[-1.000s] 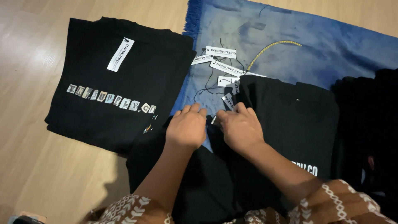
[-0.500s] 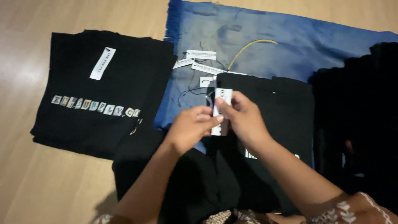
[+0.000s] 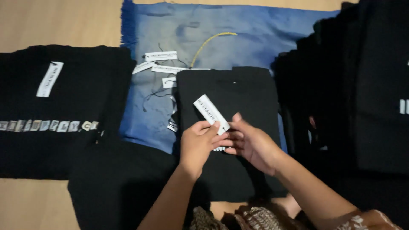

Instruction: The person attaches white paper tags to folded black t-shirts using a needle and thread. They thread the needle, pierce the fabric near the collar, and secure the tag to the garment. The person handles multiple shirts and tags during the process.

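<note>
Head view: a white paper tag is pinched at its lower end between the left hand and the right hand, above the folded black shirt in the middle. Half a second ago the tag stood nearly upright between the fingers; it is now tilted, its long axis running from upper left to lower right, with the free end pointing up and left, away from the person. Both hands sit slightly lower over the shirt than before. The left hand's fingertips are pressed together on the tag's lower end. The right hand's fingers are loosely curled, with the thumb and forefinger meeting the same end.

The shirt lies partly on a blue cloth spread on the wooden floor. More loose tags and a yellow cord lie on the cloth just beyond the shirt. A second folded black shirt, bearing its own tag, lies to the left. A dark stack of clothing lies to the right.
</note>
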